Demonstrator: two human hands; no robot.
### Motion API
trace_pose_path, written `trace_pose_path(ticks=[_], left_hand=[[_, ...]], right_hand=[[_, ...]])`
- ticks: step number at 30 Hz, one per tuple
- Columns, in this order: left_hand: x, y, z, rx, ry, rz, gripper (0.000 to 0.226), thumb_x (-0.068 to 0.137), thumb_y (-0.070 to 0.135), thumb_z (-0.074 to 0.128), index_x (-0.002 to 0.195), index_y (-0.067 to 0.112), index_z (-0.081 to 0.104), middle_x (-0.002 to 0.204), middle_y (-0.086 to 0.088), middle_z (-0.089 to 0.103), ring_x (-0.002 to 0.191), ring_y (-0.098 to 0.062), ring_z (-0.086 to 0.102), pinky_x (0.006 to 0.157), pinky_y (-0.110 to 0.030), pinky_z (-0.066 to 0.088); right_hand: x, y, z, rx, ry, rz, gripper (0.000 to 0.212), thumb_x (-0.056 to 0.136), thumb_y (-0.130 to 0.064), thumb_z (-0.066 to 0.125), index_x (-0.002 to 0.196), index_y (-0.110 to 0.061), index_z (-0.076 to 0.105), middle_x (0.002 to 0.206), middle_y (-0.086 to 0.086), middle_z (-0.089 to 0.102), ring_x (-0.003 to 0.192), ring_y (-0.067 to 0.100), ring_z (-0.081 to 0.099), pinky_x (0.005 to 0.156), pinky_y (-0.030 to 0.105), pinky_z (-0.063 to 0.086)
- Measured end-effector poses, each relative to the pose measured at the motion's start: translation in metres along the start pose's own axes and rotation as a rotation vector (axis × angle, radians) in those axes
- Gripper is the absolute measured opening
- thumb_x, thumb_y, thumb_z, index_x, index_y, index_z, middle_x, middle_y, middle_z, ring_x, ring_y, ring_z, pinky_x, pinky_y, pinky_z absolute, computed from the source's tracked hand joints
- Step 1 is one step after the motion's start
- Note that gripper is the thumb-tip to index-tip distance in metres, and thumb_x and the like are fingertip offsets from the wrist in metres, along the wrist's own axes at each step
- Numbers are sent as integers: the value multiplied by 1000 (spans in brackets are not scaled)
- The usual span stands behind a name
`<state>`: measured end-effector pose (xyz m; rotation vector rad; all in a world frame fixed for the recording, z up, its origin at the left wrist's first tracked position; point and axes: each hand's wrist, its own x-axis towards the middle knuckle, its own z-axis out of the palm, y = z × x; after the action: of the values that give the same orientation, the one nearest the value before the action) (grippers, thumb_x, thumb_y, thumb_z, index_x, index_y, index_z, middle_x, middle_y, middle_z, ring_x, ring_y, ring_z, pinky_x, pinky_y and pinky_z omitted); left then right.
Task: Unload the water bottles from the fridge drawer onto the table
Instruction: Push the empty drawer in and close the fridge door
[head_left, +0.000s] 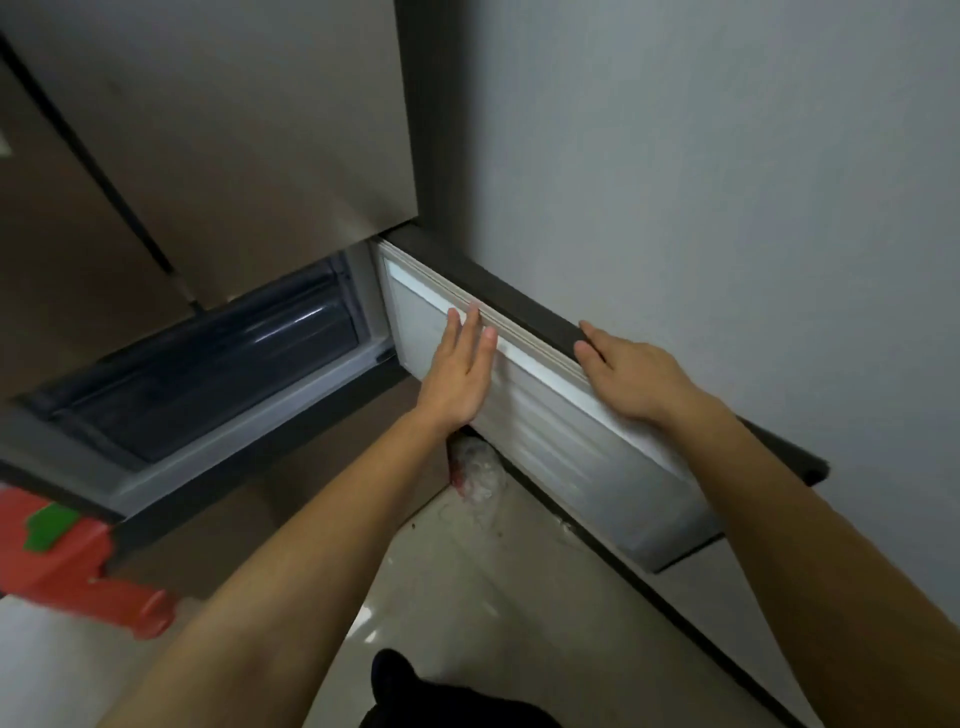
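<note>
Lower fridge door swung out toward the camera, inner liner facing left; dark fridge drawer exposed in the compartment behind it, front closed and contents not readable through the tinted plastic. Left hand open and flat, fingers extended against the liner near the gasket; right hand open too, palm draped over the door's dark top edge, fingertips curling onto it, gripping nothing else. No water bottles identifiable in view; a crumpled clear plastic bundle on the floor beneath the door, nature uncertain. No table visible; red object at lower left. Step in hand, as judged: swinging the door fully clear of the drawer. Best done with steady pressure from both palms near the free edge, fingers kept off the gasket fold, door carried wide enough for unobstructed drawer travel, feet and floor bundle kept clear of the sweep.
</note>
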<state>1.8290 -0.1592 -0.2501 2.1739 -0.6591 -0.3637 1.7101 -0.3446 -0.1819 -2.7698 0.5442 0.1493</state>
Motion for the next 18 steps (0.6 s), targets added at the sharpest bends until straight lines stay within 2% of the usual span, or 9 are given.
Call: trace_pose_path(ticks=[3, 6, 9, 12, 14, 16, 18], left_hand=[[-54, 14, 20, -244, 8, -103, 80, 93, 72, 12, 159, 29, 3, 166, 11, 0, 152, -6, 0, 125, -37, 3], [-107, 16, 33, -404, 52, -224, 86, 85, 85, 19, 157, 39, 11, 165, 14, 14, 150, -9, 17, 123, -46, 18], [-151, 19, 19, -443, 68, -280, 75, 90, 79, 17, 153, 40, 30, 155, 8, 41, 141, -14, 40, 114, -46, 37], [-191, 19, -10, -452, 110, -302, 62, 97, 69, 16, 142, 40, 46, 144, 9, 53, 131, -11, 49, 110, -39, 40], [-216, 17, -39, -450, 149, -333, 46, 99, 64, 18, 129, 45, 48, 140, 15, 50, 126, -4, 47, 108, -30, 36], [-240, 8, -70, -402, 188, -372, 45, 98, 61, 28, 136, 42, 44, 148, 13, 43, 128, -1, 41, 107, -24, 29], [-262, -8, -101, -298, 183, -419, 59, 98, 57, 42, 149, 29, 39, 152, 12, 38, 134, -2, 36, 109, -21, 24]], right_hand=[[-18, 5, -2, 148, -215, -132, 55, 107, -45, 23, 159, -30, 13, 165, -2, 15, 150, 19, 21, 118, 27, 13], [-29, -1, 11, 344, -343, -267, 52, 109, -38, 25, 158, -26, 17, 166, -2, 4, 152, 10, 4, 117, 20, 0], [-48, -22, 39, 492, -360, -347, 48, 108, -42, 24, 154, -31, 28, 165, -8, 2, 151, 9, 6, 116, 20, 4], [-70, -53, 79, 534, -277, -415, 48, 107, -45, 25, 153, -33, 30, 165, -11, -4, 151, 13, 14, 116, 23, 12], [-81, -83, 100, 521, -229, -450, 51, 106, -46, 27, 155, -32, 26, 165, -11, -11, 151, 15, 15, 117, 27, 15], [-88, -117, 115, 500, -226, -460, 55, 106, -47, 29, 157, -31, 20, 164, -8, -17, 151, 17, 15, 117, 29, 18], [-94, -151, 126, 498, -252, -467, 58, 105, -49, 28, 158, -31, 13, 163, -7, -23, 151, 19, 14, 117, 32, 19]])
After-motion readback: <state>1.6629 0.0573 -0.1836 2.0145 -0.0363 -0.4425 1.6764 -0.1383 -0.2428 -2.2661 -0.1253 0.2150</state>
